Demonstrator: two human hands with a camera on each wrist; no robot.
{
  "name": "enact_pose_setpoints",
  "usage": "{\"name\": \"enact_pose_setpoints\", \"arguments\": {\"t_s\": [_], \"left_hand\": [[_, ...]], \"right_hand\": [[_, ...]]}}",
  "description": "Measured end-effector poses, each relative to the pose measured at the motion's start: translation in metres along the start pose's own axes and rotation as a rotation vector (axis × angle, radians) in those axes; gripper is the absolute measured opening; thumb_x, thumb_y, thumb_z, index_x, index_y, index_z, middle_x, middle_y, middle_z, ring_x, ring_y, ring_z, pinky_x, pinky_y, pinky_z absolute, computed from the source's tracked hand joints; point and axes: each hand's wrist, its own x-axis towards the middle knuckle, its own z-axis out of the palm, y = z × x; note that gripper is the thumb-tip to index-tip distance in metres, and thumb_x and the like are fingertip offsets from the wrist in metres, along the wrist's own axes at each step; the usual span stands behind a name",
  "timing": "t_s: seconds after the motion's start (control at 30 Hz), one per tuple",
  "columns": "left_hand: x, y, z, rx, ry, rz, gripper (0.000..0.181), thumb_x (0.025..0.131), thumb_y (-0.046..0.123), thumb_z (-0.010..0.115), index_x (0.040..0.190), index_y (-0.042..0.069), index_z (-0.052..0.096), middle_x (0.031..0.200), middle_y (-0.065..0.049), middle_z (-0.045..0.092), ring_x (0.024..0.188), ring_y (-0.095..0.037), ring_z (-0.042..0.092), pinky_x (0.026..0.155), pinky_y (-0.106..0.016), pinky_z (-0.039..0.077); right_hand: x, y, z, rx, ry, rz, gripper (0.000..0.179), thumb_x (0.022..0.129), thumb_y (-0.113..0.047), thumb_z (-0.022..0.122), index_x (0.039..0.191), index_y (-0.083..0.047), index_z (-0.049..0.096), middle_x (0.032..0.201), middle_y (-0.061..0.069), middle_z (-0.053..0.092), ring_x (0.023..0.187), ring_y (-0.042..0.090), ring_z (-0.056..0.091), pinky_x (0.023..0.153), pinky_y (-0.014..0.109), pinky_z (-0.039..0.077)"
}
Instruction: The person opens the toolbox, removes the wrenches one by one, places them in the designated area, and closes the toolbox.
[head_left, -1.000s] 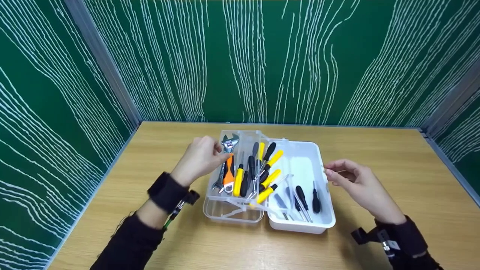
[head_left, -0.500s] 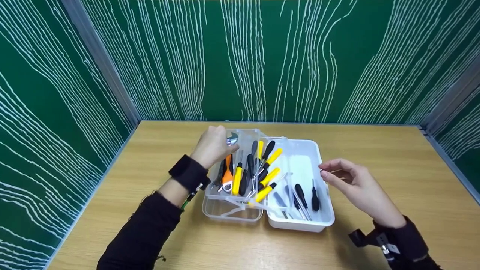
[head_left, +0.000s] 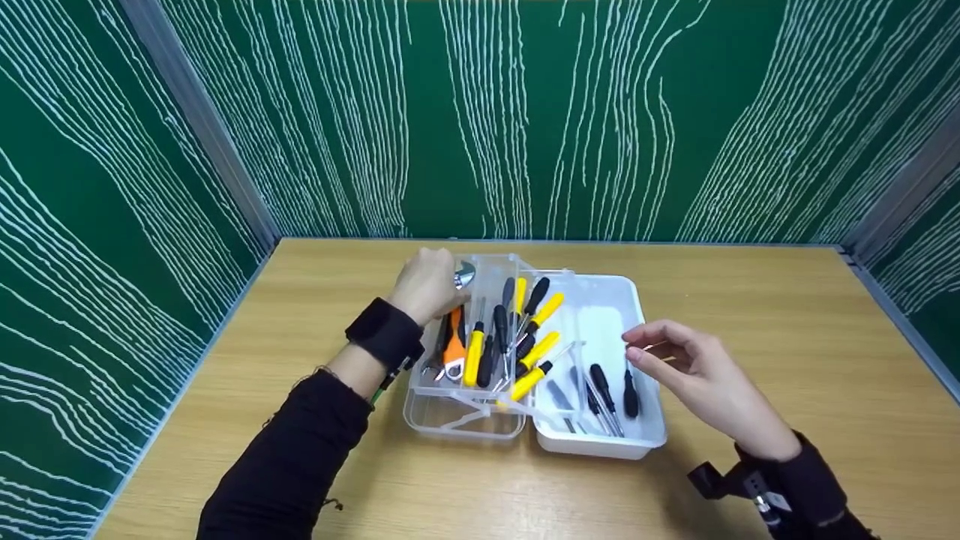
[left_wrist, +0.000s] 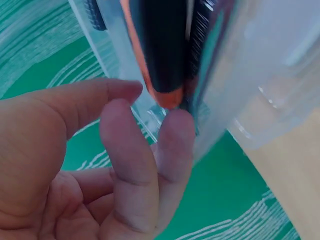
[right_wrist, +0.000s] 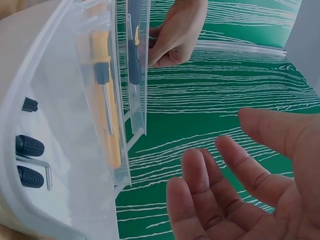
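Note:
An adjustable wrench (head_left: 454, 341) with an orange and black handle lies in the upper clear tray (head_left: 442, 391) of an open toolbox. My left hand (head_left: 429, 285) is over its neck, covering it in the head view. In the left wrist view, the bent fingers (left_wrist: 127, 160) come right up to the orange end of the handle, thumb and fingertips loosely apart around it. My right hand (head_left: 686, 367) hovers over the right rim of the white bin (head_left: 651, 442), fingers loosely curved with nothing between them. The right wrist view shows it apart from the box.
Several yellow and black screwdrivers (head_left: 474, 356) fill the clear trays, and black-handled ones (head_left: 631, 396) lie in the bin. A lower clear lid section (head_left: 465, 427) spreads left of the bin. Green panels (head_left: 585, 120) with white lines bound the wooden table (head_left: 787, 337).
My left hand has moved right and away from me, onto the wrench's neck, which it now hides. My right hand has drifted left, over the bin's rim. The tools have not visibly moved.

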Motion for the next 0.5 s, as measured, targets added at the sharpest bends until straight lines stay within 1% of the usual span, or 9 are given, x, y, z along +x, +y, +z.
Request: {"name": "enact_pose_setpoints", "arguments": {"t_s": [0.17,0.33,0.5], "left_hand": [[0.003,-0.001,0.003,0.011,0.017,0.018,0.024,0.096,0.02,0.082,0.106,-0.001,0.077,0.09,-0.013,0.074,0.071,-0.022,0.068,0.059,-0.027,0.059],[0.005,-0.002,0.007,0.026,0.03,0.034,0.024,0.096,0.021,0.082,0.105,-0.002,0.078,0.085,-0.009,0.068,0.073,-0.022,0.065,0.064,-0.028,0.057],[0.008,0.0,0.007,0.058,0.043,0.044,0.024,0.096,0.021,0.082,0.104,-0.002,0.078,0.084,-0.009,0.065,0.074,-0.022,0.065,0.068,-0.03,0.06]], "right_hand": [[0.0,-0.003,0.006,0.007,-0.021,0.007,0.024,0.105,-0.023,0.072,0.122,-0.006,0.072,0.119,0.013,0.075,0.098,0.007,0.07,0.084,0.02,0.061],[0.0,-0.004,0.011,0.021,-0.035,-0.001,0.023,0.104,-0.021,0.073,0.121,-0.005,0.073,0.116,0.011,0.076,0.095,0.009,0.07,0.081,0.022,0.061],[0.004,-0.007,0.014,0.021,-0.05,-0.01,0.025,0.104,-0.021,0.073,0.123,-0.003,0.072,0.115,0.01,0.076,0.092,0.011,0.071,0.079,0.022,0.061]]}}
